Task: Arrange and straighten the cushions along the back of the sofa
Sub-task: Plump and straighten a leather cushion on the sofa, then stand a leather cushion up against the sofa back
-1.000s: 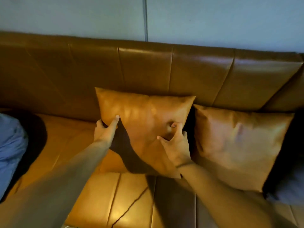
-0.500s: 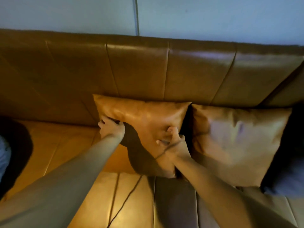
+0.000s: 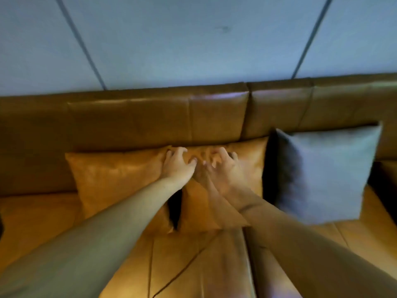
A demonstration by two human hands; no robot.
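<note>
Two tan leather cushions lean side by side against the brown sofa back point(image 3: 133, 123). The left tan cushion point(image 3: 116, 181) stands upright. The right tan cushion point(image 3: 249, 158) is partly hidden by my arms. My left hand point(image 3: 177, 165) hooks curled fingers over that cushion's top left corner, right at the seam between the two. My right hand point(image 3: 224, 166) claws into its top edge just beside the left hand. A grey cushion point(image 3: 326, 175) leans against the back to the right, blurred.
The tan sofa seat point(image 3: 193, 265) stretches out below the cushions. A pale panelled wall point(image 3: 193, 39) rises behind the sofa. A dark gap point(image 3: 269, 168) separates the right tan cushion from the grey one.
My view has swung right and up. Both hands left the first tan cushion and now grasp the top of its right-hand neighbour. The grey cushion has come fully into view.
</note>
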